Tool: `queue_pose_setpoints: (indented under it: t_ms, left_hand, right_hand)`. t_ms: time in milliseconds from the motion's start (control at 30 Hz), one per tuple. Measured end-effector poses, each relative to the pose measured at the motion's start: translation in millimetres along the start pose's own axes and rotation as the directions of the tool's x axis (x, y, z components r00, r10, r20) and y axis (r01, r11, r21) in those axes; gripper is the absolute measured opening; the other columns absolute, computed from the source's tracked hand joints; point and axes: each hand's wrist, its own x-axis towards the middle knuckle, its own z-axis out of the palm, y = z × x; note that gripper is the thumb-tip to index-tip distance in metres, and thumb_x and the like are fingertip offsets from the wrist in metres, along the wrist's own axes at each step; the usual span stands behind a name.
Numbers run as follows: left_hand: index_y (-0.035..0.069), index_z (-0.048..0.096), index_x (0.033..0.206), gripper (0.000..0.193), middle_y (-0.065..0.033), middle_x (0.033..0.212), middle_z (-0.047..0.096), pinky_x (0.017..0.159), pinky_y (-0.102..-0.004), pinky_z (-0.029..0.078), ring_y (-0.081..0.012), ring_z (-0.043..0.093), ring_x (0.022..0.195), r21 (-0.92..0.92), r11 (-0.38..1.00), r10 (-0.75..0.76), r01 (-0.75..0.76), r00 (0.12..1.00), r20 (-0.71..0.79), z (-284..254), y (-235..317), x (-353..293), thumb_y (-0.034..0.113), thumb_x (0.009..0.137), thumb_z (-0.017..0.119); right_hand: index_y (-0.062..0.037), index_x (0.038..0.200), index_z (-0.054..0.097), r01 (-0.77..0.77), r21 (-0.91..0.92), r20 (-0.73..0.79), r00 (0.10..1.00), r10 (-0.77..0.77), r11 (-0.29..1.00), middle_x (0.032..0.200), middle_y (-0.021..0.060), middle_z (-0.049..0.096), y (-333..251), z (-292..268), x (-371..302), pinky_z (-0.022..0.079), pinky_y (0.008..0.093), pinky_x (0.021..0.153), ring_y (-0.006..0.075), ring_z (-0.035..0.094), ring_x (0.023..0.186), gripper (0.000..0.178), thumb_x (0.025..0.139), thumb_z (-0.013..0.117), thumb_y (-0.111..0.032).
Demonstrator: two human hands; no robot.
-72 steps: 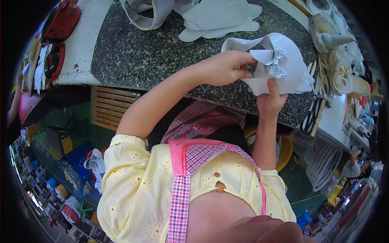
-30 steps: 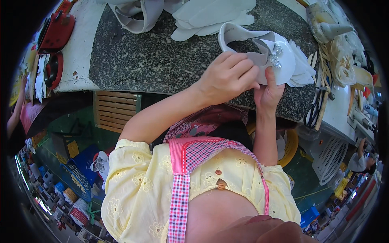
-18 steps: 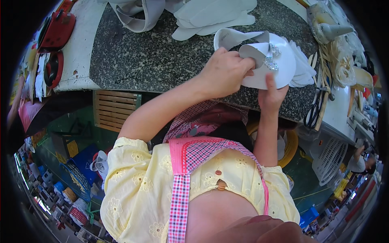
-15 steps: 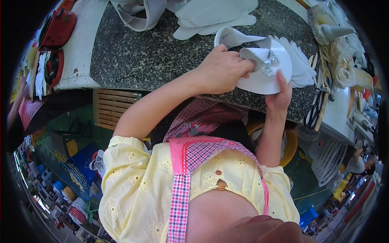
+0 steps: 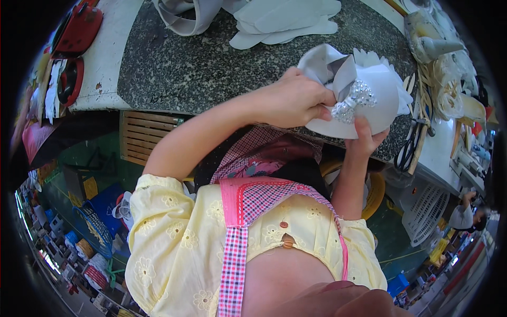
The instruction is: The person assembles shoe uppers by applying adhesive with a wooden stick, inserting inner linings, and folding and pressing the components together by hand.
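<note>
A white shoe upper (image 5: 383,95) with a sparkling silver bow (image 5: 353,101) is between my two hands, just over the near edge of the dark speckled stone slab (image 5: 211,74). My left hand (image 5: 303,100) is closed on its left side, fingertips pressed beside the bow. My right hand (image 5: 365,138) grips the lower right edge, thumb on top and the other fingers partly hidden underneath. Flat white insole-shaped pieces (image 5: 288,18) lie in a stack at the back. Similar pieces (image 5: 404,95) fan out behind the upper.
More white uppers (image 5: 190,18) rest at the back left. Black scissors (image 5: 407,153) and thin wooden strips stand at the slab's right edge, near plastic-wrapped items (image 5: 430,45). Red-and-black objects (image 5: 76,31) sit far left. A slatted wooden piece (image 5: 142,134) is below the table.
The upper has turned and shifted right and toward me, so the bow now faces up more plainly. Both hands have moved with it and keep their hold.
</note>
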Motion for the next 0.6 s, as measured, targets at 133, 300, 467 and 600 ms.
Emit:
queue_pose_setpoints:
  t_ms: [133, 300, 467, 600]
  left_hand:
    - [0.007, 0.058, 0.081, 0.011, -0.0066, 0.07, 0.053, 0.082, -0.0382, 0.032, -0.0223, 0.052, 0.077, 0.208, 0.957, 0.182, -0.202, 0.977, 0.108, -14, -8, -3, 0.012, 0.072, 0.061]
    - [0.006, 0.059, 0.074, 0.012, -0.0044, 0.073, 0.055, 0.082, -0.0359, 0.039, -0.0229, 0.054, 0.079, 0.443, 0.853, 0.395, -0.276, 0.896, -0.201, -11, -8, -7, 0.01, 0.066, 0.067]
    - [0.009, 0.061, 0.089, 0.028, -0.0021, 0.08, 0.057, 0.081, -0.0354, 0.037, -0.0166, 0.054, 0.077, 0.473, 0.862, 0.434, -0.184, 0.75, -0.499, 16, -5, -17, 0.026, 0.067, 0.067]
    - [0.013, 0.06, 0.086, 0.032, 0.0016, 0.073, 0.051, 0.08, -0.0362, 0.031, -0.0137, 0.051, 0.075, 0.544, 0.837, 0.361, -0.059, 0.806, -0.468, 21, -4, -17, 0.039, 0.067, 0.064]
  right_hand:
    - [0.0079, 0.12, 0.036, -0.404, 0.566, 0.362, 0.905, 0.223, 0.719, 0.111, 0.0184, 0.05, -7, -19, 20, 0.042, 0.0375, 0.087, 0.0271, 0.053, 0.1, 0.059, 0.075, 0.056, -0.024]
    - [0.008, 0.11, 0.045, -0.377, 0.291, 0.046, 0.923, 0.381, 0.879, 0.101, 0.0166, 0.056, -16, 6, 19, 0.047, 0.0362, 0.081, 0.0248, 0.059, 0.089, 0.044, 0.073, 0.055, -0.014]
    - [0.0053, 0.112, 0.045, -0.429, 0.676, 0.066, 0.845, 0.53, 0.599, 0.104, 0.0163, 0.055, -2, 11, 6, 0.045, 0.038, 0.085, 0.0267, 0.056, 0.095, 0.039, 0.076, 0.047, -0.011]
    - [0.0037, 0.113, 0.045, -0.369, 0.666, -0.02, 0.86, 0.51, 0.648, 0.104, 0.0155, 0.055, -6, 18, 0, 0.044, 0.0408, 0.085, 0.0273, 0.056, 0.096, 0.042, 0.077, 0.049, -0.015]
